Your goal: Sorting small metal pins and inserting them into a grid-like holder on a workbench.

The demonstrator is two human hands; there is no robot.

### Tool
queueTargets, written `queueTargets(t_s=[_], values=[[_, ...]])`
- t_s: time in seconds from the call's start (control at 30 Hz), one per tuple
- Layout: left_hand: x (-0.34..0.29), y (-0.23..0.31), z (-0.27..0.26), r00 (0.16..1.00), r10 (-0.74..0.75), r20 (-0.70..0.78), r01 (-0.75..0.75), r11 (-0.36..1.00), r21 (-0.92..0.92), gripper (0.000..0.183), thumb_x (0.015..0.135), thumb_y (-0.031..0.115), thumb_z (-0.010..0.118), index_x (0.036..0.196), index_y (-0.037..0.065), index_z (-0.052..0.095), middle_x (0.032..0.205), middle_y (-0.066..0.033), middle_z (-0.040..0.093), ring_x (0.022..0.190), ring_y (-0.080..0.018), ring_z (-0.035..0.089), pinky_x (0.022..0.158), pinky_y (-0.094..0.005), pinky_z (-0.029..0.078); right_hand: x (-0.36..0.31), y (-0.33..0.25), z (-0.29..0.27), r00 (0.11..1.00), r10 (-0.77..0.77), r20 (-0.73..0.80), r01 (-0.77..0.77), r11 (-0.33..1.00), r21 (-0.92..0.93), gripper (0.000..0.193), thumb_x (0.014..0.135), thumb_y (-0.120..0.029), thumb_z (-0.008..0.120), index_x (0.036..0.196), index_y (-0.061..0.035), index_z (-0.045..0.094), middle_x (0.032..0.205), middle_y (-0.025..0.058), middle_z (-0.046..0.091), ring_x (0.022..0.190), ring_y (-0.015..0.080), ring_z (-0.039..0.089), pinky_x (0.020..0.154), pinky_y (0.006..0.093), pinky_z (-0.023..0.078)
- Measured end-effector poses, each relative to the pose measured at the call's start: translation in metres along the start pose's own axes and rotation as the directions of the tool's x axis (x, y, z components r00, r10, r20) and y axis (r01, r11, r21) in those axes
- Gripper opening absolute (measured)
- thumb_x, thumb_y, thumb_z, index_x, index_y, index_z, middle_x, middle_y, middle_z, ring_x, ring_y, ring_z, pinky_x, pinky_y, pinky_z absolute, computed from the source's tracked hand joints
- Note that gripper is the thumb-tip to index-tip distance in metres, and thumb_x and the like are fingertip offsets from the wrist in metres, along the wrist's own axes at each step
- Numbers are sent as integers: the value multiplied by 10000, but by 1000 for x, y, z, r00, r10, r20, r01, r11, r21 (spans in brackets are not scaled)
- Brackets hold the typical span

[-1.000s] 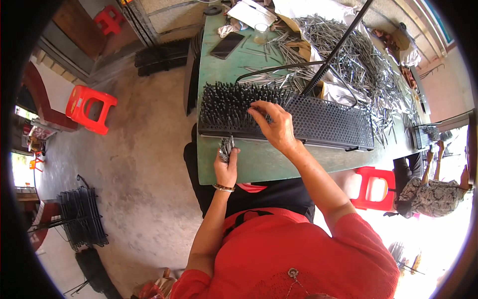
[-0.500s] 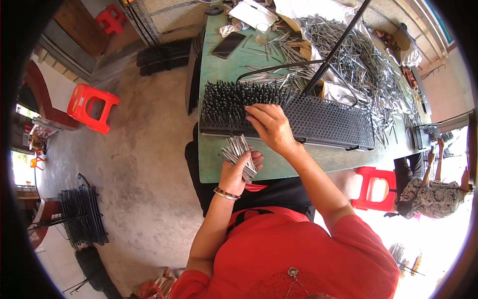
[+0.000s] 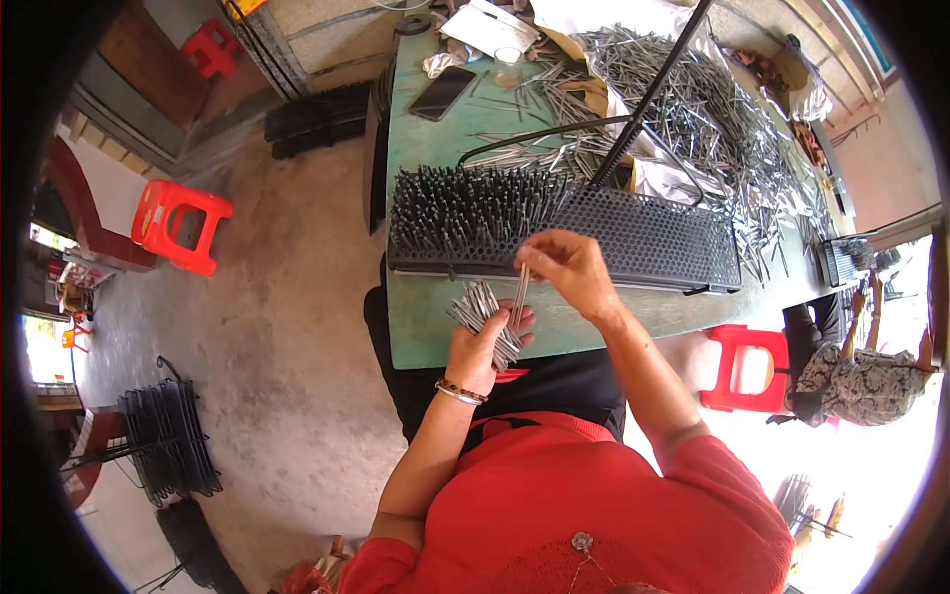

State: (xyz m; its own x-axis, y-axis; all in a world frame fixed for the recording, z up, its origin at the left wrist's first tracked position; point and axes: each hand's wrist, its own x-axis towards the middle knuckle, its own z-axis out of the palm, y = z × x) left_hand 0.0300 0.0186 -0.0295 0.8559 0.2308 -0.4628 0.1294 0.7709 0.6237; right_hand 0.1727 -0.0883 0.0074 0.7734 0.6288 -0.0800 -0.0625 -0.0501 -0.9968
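My left hand (image 3: 482, 348) is closed around a bundle of thin silver metal rods (image 3: 483, 313), just off the near edge of the rack. Pinched in my right hand (image 3: 572, 270) is a thin metal rod (image 3: 522, 294), held upright above the bundle; whether it is one rod or two I cannot tell. Beyond both hands lies a long black perforated rack (image 3: 653, 238). Dark-tipped rods (image 3: 465, 208) stand densely in the holes of its left part, while the holes to the right show bare.
Loose metal rods (image 3: 673, 99) are heaped at the back right of the green table (image 3: 416, 317). A phone (image 3: 441, 93), a glass (image 3: 508, 65) and paper lie at the back left. Red stools (image 3: 747, 368) stand about; another person (image 3: 856, 381) works at the right.
My right hand has drawn back from the standing rods toward my left hand and now pinches a rod by the bundle. My left hand has shifted slightly right and nearer to me.
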Motion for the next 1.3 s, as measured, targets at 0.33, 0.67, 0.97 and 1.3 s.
queueTargets(t_s=[0.33,0.67,0.97,1.3], values=[[2,-5,0,994,-101,43,101,995,0,252,904,105,566,1127,-7,526,1071,-197,625,980,-298,637,810,-422,551,37,-6,6,826,-516,-225,433,838,-333,161,845,-111,686,955,0,646,778,59,667,689,98,604,634,252,487],[0,3,-6,986,-137,99,139,990,-17,276,909,74,543,1170,7,485,1119,-212,605,971,-274,636,800,-404,555,33,-4,15,807,-575,-132,467,759,-453,156,826,-104,695,953,-25,653,836,87,677,702,171,650,626,280,505],[1,7,-12,990,-123,65,127,990,-57,246,881,63,597,1108,17,512,1060,-155,616,892,-243,648,732,-380,574,31,9,17,683,-726,77,569,463,-680,185,758,-44,710,941,-40,685,907,81,675,831,250,634,750,338,484],[-5,16,-13,998,-35,52,37,998,-48,303,872,37,605,1161,34,517,1110,-72,575,889,-191,619,715,-382,585,6,1,22,819,-574,-11,485,701,-522,177,803,-112,708,943,-8,684,894,110,662,761,219,641,633,292,499]])
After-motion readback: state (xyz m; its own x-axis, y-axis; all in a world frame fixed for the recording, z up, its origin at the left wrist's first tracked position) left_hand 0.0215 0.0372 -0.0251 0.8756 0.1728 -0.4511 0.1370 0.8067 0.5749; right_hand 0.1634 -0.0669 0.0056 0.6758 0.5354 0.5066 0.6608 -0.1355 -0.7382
